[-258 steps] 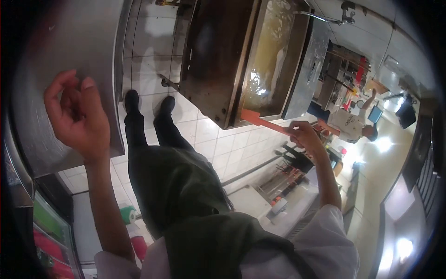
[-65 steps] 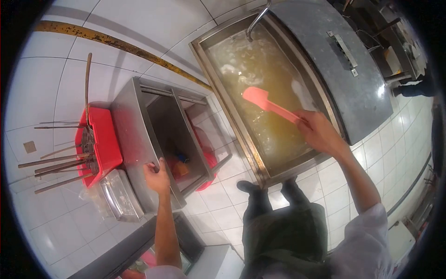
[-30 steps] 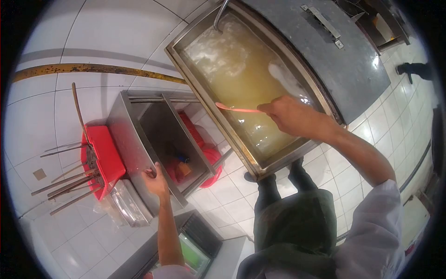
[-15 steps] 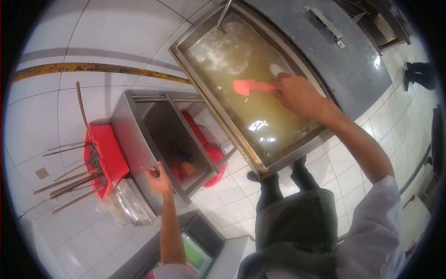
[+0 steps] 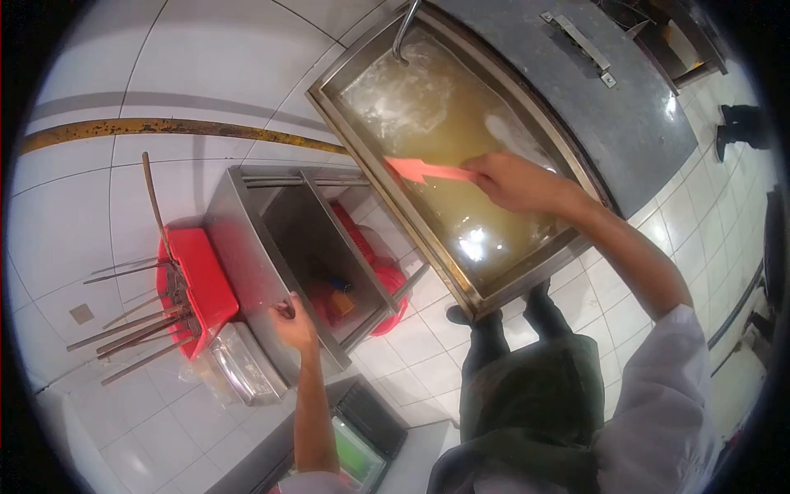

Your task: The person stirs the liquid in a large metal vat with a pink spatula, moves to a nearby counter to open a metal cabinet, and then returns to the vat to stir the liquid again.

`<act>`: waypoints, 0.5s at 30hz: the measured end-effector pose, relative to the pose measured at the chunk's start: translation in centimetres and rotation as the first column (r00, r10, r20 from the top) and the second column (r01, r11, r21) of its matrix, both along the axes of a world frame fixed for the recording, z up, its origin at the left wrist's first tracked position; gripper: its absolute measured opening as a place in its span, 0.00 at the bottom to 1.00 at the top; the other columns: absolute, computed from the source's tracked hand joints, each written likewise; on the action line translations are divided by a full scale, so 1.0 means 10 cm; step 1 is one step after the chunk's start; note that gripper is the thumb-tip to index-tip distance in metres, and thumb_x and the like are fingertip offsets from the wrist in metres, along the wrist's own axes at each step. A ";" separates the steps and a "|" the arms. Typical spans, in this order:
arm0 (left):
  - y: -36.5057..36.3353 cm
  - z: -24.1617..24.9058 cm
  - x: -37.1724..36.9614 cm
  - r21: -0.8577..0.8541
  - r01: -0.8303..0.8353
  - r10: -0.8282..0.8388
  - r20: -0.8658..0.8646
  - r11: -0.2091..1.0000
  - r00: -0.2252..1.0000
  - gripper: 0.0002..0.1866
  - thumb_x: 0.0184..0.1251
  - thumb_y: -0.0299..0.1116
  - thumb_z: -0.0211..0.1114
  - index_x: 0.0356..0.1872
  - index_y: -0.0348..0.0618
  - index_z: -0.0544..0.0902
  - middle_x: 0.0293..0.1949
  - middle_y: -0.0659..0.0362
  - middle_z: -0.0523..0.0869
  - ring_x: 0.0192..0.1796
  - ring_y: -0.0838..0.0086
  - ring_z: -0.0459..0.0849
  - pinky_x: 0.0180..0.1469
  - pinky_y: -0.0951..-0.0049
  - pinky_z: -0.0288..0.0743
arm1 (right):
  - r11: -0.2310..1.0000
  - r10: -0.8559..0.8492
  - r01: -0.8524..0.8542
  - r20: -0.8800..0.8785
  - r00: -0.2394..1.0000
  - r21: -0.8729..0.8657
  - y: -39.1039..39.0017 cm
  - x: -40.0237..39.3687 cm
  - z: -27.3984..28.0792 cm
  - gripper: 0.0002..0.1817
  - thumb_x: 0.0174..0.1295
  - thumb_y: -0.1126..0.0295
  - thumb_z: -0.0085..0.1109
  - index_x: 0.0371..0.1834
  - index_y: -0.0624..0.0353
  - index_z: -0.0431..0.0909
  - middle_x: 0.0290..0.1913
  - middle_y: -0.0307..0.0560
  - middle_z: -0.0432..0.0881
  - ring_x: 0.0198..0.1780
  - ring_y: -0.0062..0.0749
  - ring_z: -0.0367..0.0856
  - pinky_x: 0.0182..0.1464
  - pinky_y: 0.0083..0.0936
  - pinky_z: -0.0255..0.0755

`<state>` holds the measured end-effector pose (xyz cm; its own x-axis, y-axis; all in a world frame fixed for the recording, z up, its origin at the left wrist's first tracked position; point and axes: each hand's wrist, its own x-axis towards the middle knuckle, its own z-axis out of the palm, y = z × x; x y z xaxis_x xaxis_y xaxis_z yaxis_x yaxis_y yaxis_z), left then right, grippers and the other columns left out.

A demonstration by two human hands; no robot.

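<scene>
My right hand (image 5: 512,181) grips the handle of a pink plastic tool (image 5: 428,170) with a broad, angular head. The tool is over a steel basin (image 5: 485,306) of cloudy yellowish water (image 5: 453,140), its head overlapping the rim nearest the wall. My left hand (image 5: 295,323) is beside the top of a steel stand with open compartments (image 5: 247,239). Its fingers are loosely curled, the thumb apart, with nothing visible in them.
A red bin (image 5: 210,280) of long sticks stands at the left, beside a clear-wrapped metal box (image 5: 245,362). A bent pipe (image 5: 401,37) reaches into the basin. Right of it lies a grey lid with a handle (image 5: 580,49). Another person's legs (image 5: 736,128) show far right.
My right hand has moved the pink tool across the water toward the basin's left rim, turning it slightly. My left hand stays by the steel stand; the view has shifted slightly.
</scene>
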<state>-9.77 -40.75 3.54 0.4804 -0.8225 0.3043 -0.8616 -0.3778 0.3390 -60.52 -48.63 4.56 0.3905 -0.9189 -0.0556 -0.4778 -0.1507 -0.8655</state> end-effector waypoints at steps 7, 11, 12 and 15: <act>-0.02 0.01 -0.01 -0.008 0.015 -0.015 -0.015 1.000 1.000 0.19 0.64 0.42 0.73 0.32 0.42 0.72 0.27 0.65 0.70 0.30 0.76 0.69 0.36 0.73 0.68 | 0.994 -0.108 0.104 -0.196 0.975 -0.030 -0.39 0.37 -0.10 0.11 0.60 0.77 0.47 0.38 0.67 0.81 0.34 0.67 0.83 0.39 0.64 0.83 0.44 0.50 0.75; 0.00 -0.02 0.02 -0.034 0.025 -0.029 -0.102 0.999 0.994 0.18 0.64 0.41 0.73 0.32 0.42 0.71 0.28 0.64 0.70 0.31 0.77 0.69 0.37 0.73 0.68 | 0.983 -0.165 0.175 -0.142 0.976 0.059 -0.32 0.41 0.12 0.12 0.59 0.77 0.47 0.39 0.66 0.82 0.33 0.69 0.81 0.39 0.64 0.83 0.44 0.51 0.75; -0.01 -0.02 0.03 -0.023 0.019 -0.021 -0.090 1.000 0.996 0.18 0.64 0.40 0.73 0.32 0.42 0.71 0.28 0.64 0.71 0.31 0.77 0.69 0.37 0.73 0.68 | 0.980 -0.160 0.176 -0.158 0.974 0.092 -0.30 0.42 0.17 0.13 0.59 0.77 0.46 0.39 0.66 0.82 0.33 0.70 0.81 0.39 0.64 0.83 0.44 0.51 0.75; 0.00 0.00 0.01 -0.006 0.007 -0.008 -0.055 1.000 0.998 0.18 0.64 0.40 0.72 0.32 0.42 0.71 0.28 0.63 0.71 0.32 0.76 0.70 0.38 0.73 0.68 | 0.952 -0.289 0.285 0.026 0.957 0.113 -0.30 0.49 0.08 0.16 0.58 0.77 0.46 0.44 0.66 0.84 0.35 0.71 0.82 0.40 0.65 0.84 0.46 0.51 0.76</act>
